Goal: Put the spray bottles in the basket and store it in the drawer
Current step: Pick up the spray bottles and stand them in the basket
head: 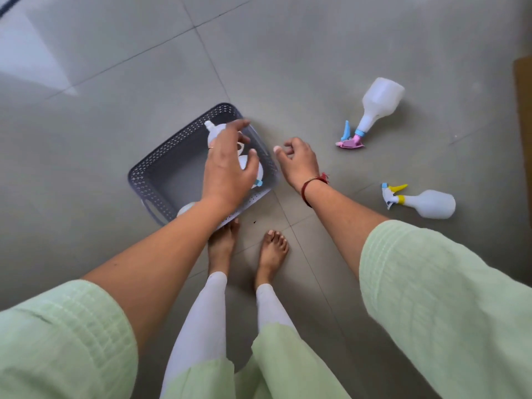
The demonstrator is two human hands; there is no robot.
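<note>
A grey perforated basket (157,165) sits on the tiled floor just in front of my bare feet. Inside it lie white spray bottles (212,131), one showing a blue trigger part (258,183); my hand hides most of them. My left hand (227,165) hovers over the basket with fingers spread and grips nothing. Just right of the basket, my right hand (298,159) hangs over the floor, fingers loosely curled and empty. Two more white bottles lie on the floor to the right: one with a pink and blue head (377,105), one with a yellow and blue head (431,203).
The floor is grey tile with bright window glare at the upper left (26,53). A brown board or furniture edge (523,110) shows at the far right. My feet (273,249) stand close behind the basket. No drawer is in view.
</note>
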